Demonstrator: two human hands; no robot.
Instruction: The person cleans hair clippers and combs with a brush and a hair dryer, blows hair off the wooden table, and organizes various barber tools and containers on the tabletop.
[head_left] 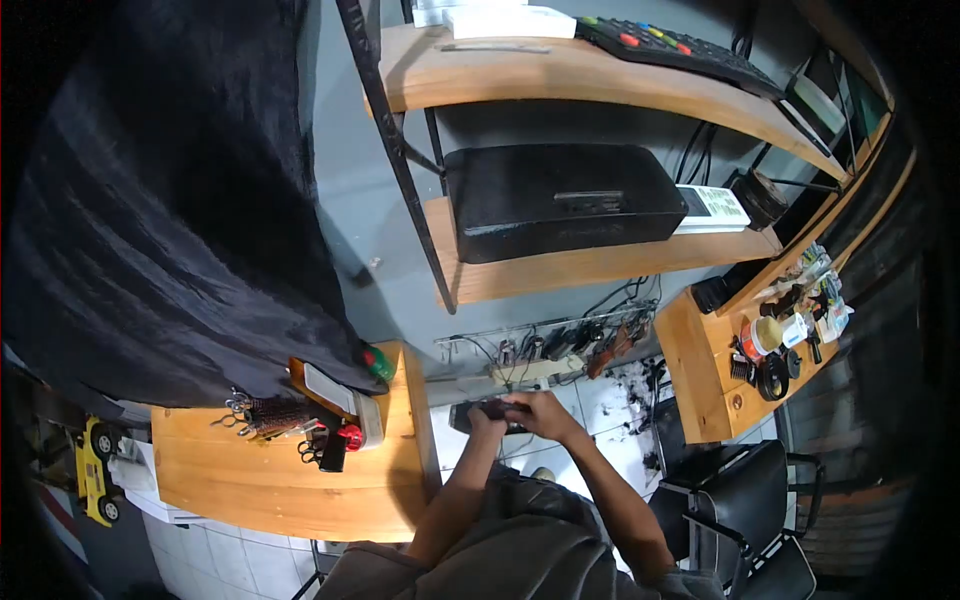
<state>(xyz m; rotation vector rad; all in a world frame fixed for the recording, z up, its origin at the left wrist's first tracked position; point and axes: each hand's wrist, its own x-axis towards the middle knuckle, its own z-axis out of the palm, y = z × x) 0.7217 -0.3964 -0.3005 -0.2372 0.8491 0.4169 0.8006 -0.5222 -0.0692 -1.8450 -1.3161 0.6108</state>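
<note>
My left hand (pixel 487 416) is closed around a dark, elongated object (pixel 461 416) in front of my waist. Its kind is too small and dark to make out. Close beside it, my right hand (pixel 540 414) has bent fingers that meet the same object near its right end; they look closed on it. Below both hands are white floor tiles (pixel 590 398) with dark clumps scattered on them. Against the wall just beyond, several cords and tools hang from a metal rack (pixel 545 335).
On the left, a wooden counter (pixel 270 490) bears scissors (pixel 235 410), a brush and a container. Overhead, wooden shelves hold a black speaker (pixel 565 200) and a remote control (pixel 712 208). At right are a cabinet (pixel 690 375) with jars and a black chair (pixel 745 490).
</note>
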